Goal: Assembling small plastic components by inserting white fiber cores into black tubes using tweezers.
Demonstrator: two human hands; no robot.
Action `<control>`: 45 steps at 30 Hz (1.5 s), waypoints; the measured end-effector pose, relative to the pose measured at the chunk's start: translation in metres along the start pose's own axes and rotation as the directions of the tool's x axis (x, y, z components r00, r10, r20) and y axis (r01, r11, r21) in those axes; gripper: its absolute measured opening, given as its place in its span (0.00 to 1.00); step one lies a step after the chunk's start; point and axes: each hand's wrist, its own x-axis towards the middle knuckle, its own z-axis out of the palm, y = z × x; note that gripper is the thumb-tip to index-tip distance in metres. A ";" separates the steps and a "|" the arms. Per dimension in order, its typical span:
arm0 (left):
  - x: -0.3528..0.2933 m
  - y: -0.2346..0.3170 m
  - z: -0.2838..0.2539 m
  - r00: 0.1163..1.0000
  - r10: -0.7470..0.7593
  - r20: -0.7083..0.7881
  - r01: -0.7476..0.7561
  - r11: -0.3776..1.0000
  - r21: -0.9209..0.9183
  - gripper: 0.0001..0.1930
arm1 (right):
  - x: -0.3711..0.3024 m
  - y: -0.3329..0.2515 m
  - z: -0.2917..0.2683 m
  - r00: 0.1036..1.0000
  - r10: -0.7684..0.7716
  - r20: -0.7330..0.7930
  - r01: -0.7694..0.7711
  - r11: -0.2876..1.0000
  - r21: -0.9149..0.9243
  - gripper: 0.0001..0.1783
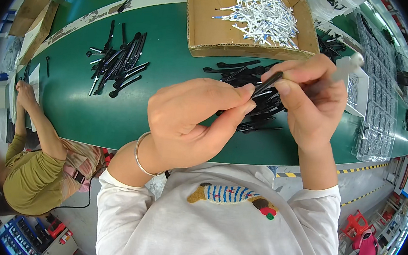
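Between my two hands a slim black plastic piece (268, 84) is held at a slant above the green table. My left hand (190, 119) pinches its lower end between thumb and forefinger. At its upper end, my right hand (316, 96) grips it with thumb and forefinger. A blurred, pale, rod-like thing (349, 66) sticks out past the right hand's fingers; what it is I cannot make out. Under and behind the hands lies a pile of similar black pieces (270, 106), partly hidden by them. Another heap of black pieces (117, 66) lies to the left.
A cardboard box (203, 28) of white-and-blue slips stands at the back. On the right are a small white box (360, 104) and stacked clear plastic trays (380, 109). A co-worker's arm (44, 125) rests by the table at left. The green table (122, 120) curves along my front.
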 end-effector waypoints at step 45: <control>-0.002 0.008 -0.007 0.999 -0.024 0.025 0.023 0.999 0.031 0.09 | -0.008 -0.006 0.000 0.993 -0.109 0.033 0.111 0.991 -0.068 0.10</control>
